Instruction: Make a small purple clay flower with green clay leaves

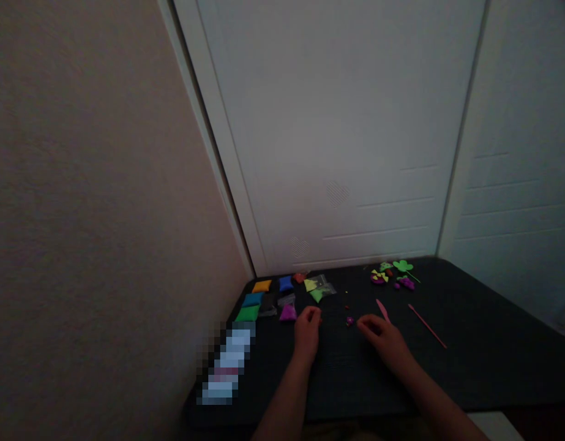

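My left hand (306, 326) is over the middle of the dark table, fingers curled and pressed together. Whatever may be between its fingertips is too small to make out. My right hand (382, 335) comes in from the lower right, thumb and fingers meeting in a pinch whose contents, if any, I cannot see. Between the two hands lies a small purple clay piece (350, 321), nearest the right fingertips. A tiny red bit (347, 307) is just beyond it. A pink plastic knife (382, 309) lies partly behind my right hand.
Bags of coloured clay, including an orange one (262, 286) and a magenta one (288, 312), sit at the left. A thin pink stick tool (427, 326) lies right. Behind it are a green clay flower (403, 266) and purple shapes (406, 282). A blurred-out sheet (229, 364) lies front left.
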`<action>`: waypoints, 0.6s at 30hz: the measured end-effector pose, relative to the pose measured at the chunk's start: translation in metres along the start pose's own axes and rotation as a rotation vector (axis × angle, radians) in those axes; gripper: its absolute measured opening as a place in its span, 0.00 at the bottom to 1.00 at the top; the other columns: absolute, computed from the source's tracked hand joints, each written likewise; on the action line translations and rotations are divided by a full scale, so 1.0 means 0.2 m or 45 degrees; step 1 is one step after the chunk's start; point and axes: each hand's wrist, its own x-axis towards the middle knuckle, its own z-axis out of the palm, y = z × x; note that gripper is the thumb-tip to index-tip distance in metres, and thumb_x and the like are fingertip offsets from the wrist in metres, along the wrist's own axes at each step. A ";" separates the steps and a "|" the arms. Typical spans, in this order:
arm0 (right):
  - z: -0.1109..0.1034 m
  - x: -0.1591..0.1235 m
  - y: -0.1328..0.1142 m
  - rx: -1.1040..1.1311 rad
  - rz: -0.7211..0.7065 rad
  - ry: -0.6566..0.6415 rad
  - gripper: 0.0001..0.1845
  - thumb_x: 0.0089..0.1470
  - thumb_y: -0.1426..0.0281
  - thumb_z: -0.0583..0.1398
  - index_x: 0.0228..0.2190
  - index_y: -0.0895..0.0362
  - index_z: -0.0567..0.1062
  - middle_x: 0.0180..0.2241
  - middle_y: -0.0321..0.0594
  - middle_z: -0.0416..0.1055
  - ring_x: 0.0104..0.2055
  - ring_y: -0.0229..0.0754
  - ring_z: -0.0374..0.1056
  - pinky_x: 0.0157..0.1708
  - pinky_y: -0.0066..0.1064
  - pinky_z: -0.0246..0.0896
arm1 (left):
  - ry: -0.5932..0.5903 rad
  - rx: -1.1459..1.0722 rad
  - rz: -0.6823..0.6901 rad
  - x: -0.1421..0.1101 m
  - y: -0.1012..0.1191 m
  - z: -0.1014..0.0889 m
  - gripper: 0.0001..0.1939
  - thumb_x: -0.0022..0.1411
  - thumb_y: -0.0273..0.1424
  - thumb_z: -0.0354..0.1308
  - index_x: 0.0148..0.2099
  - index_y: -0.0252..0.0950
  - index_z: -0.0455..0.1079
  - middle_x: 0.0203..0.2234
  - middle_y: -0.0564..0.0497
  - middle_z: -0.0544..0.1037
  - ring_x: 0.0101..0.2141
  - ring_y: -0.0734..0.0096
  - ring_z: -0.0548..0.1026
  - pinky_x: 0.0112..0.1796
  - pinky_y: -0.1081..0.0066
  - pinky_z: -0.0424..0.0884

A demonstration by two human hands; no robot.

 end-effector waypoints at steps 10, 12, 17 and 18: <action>0.11 -0.16 -0.10 -0.004 -0.086 -0.095 0.16 0.52 0.58 0.52 0.26 0.55 0.73 0.28 0.37 0.71 0.32 0.39 0.66 0.33 0.28 0.57 | -0.407 -0.249 -0.254 -0.30 0.08 0.05 0.18 0.52 0.42 0.53 0.30 0.29 0.71 0.25 0.46 0.73 0.26 0.71 0.69 0.27 0.72 0.63; 0.13 -0.19 -0.11 -0.027 -0.093 -0.102 0.18 0.52 0.57 0.51 0.23 0.56 0.71 0.25 0.36 0.69 0.29 0.38 0.64 0.30 0.28 0.56 | -0.469 -0.313 -0.297 -0.36 0.08 0.05 0.20 0.53 0.43 0.52 0.31 0.30 0.71 0.27 0.45 0.73 0.28 0.69 0.71 0.29 0.71 0.65; 0.14 -0.20 -0.10 -0.061 -0.098 -0.101 0.19 0.53 0.56 0.50 0.20 0.56 0.66 0.22 0.34 0.64 0.26 0.36 0.60 0.27 0.27 0.52 | -0.583 -0.453 -0.327 -0.40 0.09 0.03 0.17 0.54 0.41 0.53 0.33 0.30 0.72 0.31 0.43 0.74 0.32 0.68 0.72 0.33 0.70 0.68; 0.14 -0.19 -0.10 -0.061 -0.103 -0.111 0.19 0.53 0.57 0.50 0.20 0.57 0.66 0.21 0.34 0.64 0.26 0.36 0.60 0.26 0.27 0.52 | -0.590 -0.469 -0.310 -0.40 0.09 0.02 0.16 0.54 0.40 0.54 0.34 0.31 0.72 0.32 0.43 0.74 0.33 0.68 0.72 0.35 0.70 0.68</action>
